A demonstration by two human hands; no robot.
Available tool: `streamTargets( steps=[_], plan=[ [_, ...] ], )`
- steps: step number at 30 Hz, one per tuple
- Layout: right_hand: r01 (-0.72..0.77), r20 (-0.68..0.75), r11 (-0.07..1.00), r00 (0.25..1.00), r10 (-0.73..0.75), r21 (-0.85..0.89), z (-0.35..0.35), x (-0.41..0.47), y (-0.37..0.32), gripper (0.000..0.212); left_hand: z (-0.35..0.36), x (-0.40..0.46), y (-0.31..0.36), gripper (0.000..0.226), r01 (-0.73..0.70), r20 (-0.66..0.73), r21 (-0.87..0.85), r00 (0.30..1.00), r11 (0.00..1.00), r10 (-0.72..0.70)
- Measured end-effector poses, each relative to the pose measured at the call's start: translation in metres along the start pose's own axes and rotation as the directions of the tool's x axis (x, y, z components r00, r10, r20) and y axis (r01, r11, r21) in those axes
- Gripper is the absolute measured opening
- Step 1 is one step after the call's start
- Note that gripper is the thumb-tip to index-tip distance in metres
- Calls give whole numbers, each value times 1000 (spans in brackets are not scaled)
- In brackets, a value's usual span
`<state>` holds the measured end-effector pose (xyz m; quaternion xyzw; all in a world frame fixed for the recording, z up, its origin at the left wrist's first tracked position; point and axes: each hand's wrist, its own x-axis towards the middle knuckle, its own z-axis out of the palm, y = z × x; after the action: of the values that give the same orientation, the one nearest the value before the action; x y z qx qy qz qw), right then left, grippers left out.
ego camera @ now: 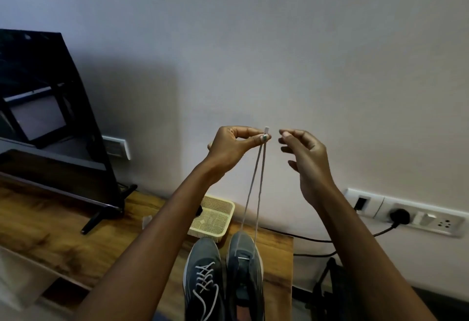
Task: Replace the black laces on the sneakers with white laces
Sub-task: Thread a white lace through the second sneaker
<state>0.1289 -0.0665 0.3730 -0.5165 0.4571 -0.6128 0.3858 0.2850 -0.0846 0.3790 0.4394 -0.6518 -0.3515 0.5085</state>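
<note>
Open air before the wall surrounds my raised hands. Below, the two sneakers point(223, 277) crowd the near table edge, the mesh basket point(213, 216) just beyond them, and the television point(50, 122) blocks the far left.

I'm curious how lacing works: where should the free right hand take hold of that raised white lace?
Pinch one stiff tip just above the left hand, coming from the right. Both white lace strands meet there, taut from the right sneaker, and the right hand hovers open beside it.
</note>
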Motion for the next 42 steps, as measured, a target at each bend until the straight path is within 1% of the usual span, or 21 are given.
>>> streamTargets(
  steps=[3,6,8,10,12,15,17,18,21,22,23,24,26,28,31,32,33,35,37,38,42],
  plan=[
    [-30,58,999,998,32,-31,-1,-7,12,16,0,-2,3,46,6,-7,-3,1000,1000,-6],
    [2,151,1000,989,1,-21,4,-12,16,19,1,-1,2,23,4,-16,-18,1000,1000,-5],
    [31,160,999,987,-27,-20,8,-12,19,17,2,-1,0,21,11,-13,-40,1000,999,-11],
    [53,126,998,991,-50,-22,12,-12,23,13,3,0,-5,30,13,-3,-31,1000,999,-14],
    [46,64,999,997,-46,2,14,-12,31,10,3,0,-12,26,21,-23,4,1000,1000,-21],
    [-18,-34,999,999,19,37,10,-11,56,8,-4,0,-35,17,70,-174,-3,982,998,-69],
    [-82,-73,994,993,87,73,5,-15,79,7,-14,-5,-60,5,100,-363,-12,927,995,-97],
    [-117,-81,988,989,125,97,2,-17,92,7,-19,-9,-76,1,142,-473,13,873,990,-119],
    [-218,-104,969,968,230,119,-3,-27,134,13,-30,-30,-114,11,300,-762,64,631,952,-147],
    [-248,-117,964,959,258,93,-5,-29,148,13,-33,-38,-126,19,356,-815,101,565,929,-128],
    [-279,-125,959,951,284,56,-6,-31,165,13,-35,-46,-140,27,436,-839,172,535,883,-100],
    [-306,-129,952,944,305,19,-8,-32,180,11,-35,-54,-152,37,521,-838,274,542,808,-65],
    [-357,-116,933,930,350,-45,-8,-36,208,9,-25,-70,-174,62,644,-777,464,625,608,-69],
    [-397,-99,910,917,387,-117,-7,-41,229,11,-3,-84,-186,73,626,-671,579,730,521,-131],
    [-419,-8,873,902,431,-251,-8,-46,250,5,36,-98,-197,37,380,-308,794,925,474,-224],
    [-419,43,857,891,451,-301,-8,-46,253,3,46,-100,-200,31,322,-189,806,935,496,-299],
    [-405,94,840,880,465,-362,-7,-46,257,4,54,-102,-203,31,313,-91,799,907,514,-411],
    [-335,178,810,867,465,-480,-5,-45,263,10,67,-105,-212,39,288,20,849,820,442,-573],
    [-277,245,784,847,473,-556,-1,-46,268,10,72,-107,-219,45,244,16,907,795,343,-607],
    [-252,273,768,833,482,-588,0,-48,272,10,72,-108,-225,43,255,-4,907,801,335,-599],
    [-132,357,702,787,503,-700,-2,-49,283,12,65,-102,-244,19,387,16,800,751,459,-660]
  ],
)
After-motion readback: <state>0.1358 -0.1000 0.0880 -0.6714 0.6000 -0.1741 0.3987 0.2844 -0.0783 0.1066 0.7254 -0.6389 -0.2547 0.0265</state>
